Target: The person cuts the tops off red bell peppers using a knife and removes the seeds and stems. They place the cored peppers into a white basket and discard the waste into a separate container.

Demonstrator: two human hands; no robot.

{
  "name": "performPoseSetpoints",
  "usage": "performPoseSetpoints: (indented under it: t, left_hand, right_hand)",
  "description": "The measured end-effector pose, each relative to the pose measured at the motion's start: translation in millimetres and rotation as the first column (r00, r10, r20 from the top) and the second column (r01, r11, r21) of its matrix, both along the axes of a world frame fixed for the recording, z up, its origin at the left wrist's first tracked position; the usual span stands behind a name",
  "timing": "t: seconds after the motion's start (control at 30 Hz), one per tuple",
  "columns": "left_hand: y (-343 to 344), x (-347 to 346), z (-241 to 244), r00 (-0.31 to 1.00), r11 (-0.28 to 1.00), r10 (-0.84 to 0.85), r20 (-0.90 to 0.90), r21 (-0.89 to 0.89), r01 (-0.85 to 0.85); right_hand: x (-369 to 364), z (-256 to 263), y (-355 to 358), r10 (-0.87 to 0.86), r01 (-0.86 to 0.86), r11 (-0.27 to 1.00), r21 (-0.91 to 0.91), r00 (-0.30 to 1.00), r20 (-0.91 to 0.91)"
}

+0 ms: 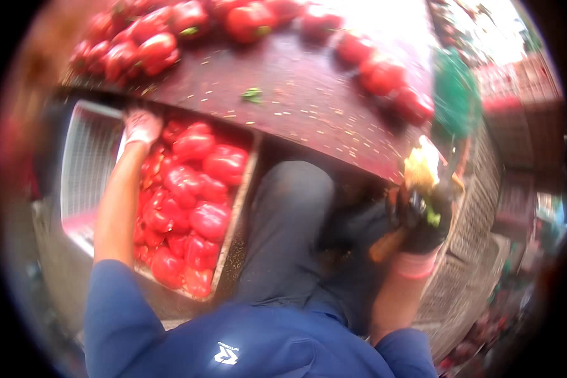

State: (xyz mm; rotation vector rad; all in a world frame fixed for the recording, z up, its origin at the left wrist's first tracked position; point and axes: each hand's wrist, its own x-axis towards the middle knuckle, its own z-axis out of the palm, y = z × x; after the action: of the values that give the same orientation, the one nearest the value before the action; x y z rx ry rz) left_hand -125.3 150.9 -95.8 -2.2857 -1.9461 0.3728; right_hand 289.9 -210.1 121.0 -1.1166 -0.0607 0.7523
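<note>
My left hand (142, 125), in a pale pinkish glove, is at the far end of a crate (236, 212) of red bell peppers (184, 184). Its fingers are blurred, so whether it grips anything is unclear. On the right, at the table's near corner, my right hand (423, 212) wears a dark glove and is closed around a pale, seedy pepper core (421, 165) with a green stem (433, 217). An orange-brown piece, perhaps a tool handle (385, 245), sticks out beneath that hand.
A reddish table (293, 90), strewn with seeds and a green scrap (252, 95), spans the front. Whole red peppers (146, 52) lie along its far side. A white plastic basket (92, 165) stands left of the crate. Green netting (456, 94) and stacked crates (519, 80) are at right.
</note>
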Motion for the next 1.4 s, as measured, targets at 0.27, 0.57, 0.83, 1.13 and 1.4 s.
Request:
performPoseSetpoints:
  t: [0.27,0.57,0.83,1.13,1.4]
  left_hand:
    - [-13.7,7.3,27.2,0.963,0.972,0.236,0.130,-0.006,-0.237]
    - [-150.1,95.6,97.5,0.665,0.883,-0.441,0.603,0.425,0.200]
    - [-184.2,353.3,193.5,0.134,0.453,-0.849,0.511,0.573,0.683]
    - [-175.4,526.6,156.8,0.231,0.279,-0.945,0.231,0.201,0.939]
    - [-162.6,539.0,138.5,0.267,0.412,-0.867,0.420,0.305,0.859]
  right_hand:
    - [128.3,31.6,-130.1,-0.096,0.210,0.963,-0.167,0.851,0.517]
    - [246.1,-131.4,-241.5,-0.052,0.403,0.773,-0.490,0.810,0.583]
    - [211.7,-198.1,-242.1,-0.001,0.299,0.755,-0.584,0.890,0.456]
    - [115.7,-183.0,-263.1,-0.058,0.071,0.855,-0.514,0.997,0.041]
    - [97.3,-165.3,-255.8,-0.026,0.056,0.863,-0.503,0.997,0.067]
